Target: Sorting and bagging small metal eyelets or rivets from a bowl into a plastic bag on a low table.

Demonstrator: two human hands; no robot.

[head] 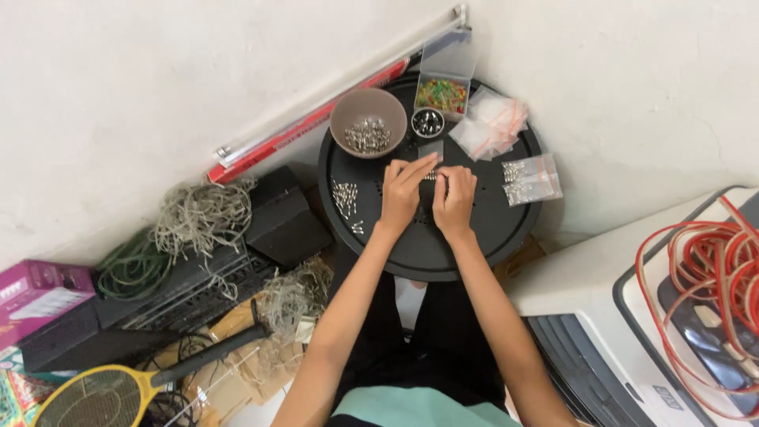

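Observation:
Both my hands meet over the middle of a round black tray (490, 229). My left hand (402, 192) and my right hand (455, 199) pinch a small strip of metal parts (429, 175) between their fingertips. A small grey flat piece (431, 149) lies just beyond the fingers. Loose small metal parts (345, 199) lie on the tray to the left of my left hand. At the tray's far side stand a brown bowl (368, 119) of metal parts and a small round tin (428, 122) of dark parts.
A clear box of coloured bits (443, 91) and clear plastic bags (494, 122) with small parts (531, 180) lie at the tray's right. Left on the floor are tangled wires (198, 217), black boxes (286, 217) and a yellow racket (103, 395). Red cable (711, 269) coils on a white appliance.

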